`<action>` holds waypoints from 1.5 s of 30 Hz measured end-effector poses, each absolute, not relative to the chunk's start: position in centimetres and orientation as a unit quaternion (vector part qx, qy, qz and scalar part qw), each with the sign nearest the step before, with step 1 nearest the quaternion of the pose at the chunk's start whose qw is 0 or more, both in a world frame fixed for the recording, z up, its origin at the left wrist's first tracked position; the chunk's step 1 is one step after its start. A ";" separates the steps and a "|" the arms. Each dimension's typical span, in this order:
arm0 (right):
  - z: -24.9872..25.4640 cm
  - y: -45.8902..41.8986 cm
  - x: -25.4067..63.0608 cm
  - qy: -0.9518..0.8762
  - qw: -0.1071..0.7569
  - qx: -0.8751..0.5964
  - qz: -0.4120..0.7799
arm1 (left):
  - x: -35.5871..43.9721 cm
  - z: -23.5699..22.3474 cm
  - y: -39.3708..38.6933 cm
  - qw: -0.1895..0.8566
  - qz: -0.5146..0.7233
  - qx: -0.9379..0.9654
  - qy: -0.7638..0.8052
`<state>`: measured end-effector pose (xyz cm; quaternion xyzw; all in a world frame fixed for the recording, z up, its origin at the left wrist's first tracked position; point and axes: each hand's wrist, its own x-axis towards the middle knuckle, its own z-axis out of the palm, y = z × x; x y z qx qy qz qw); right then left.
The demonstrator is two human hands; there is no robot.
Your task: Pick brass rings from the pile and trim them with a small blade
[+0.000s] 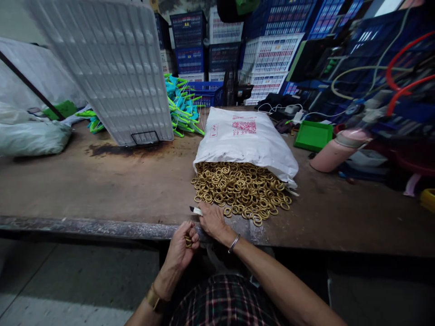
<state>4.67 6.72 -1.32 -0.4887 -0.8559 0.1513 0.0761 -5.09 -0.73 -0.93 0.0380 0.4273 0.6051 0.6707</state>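
Head view: dull gold rings (238,185) heaped; left hand (181,248) curled round some, right hand (213,221) pinching dark-tipped tool (196,211).

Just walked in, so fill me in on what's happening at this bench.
A person is handling gold-coloured rings at a wooden bench. The left hand is curled around a few of them at the bench's front edge. The right hand, close by, holds a small dark-tipped white tool beside the heap. The heap lies at the open mouth of a white printed sack resting on the bench.
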 end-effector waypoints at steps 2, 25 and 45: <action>-1.2 6.6 4.9 -0.858 0.068 -0.488 0.147 | -5.1 -1.0 -0.8 0.664 0.609 0.052 0.431; -1.2 6.5 6.9 -0.816 0.068 -0.558 0.138 | -4.9 -1.5 -1.2 0.651 0.599 0.100 0.455; -4.2 6.3 9.8 -0.796 0.298 -0.423 0.313 | -2.3 -1.2 -0.4 0.568 0.518 0.260 0.585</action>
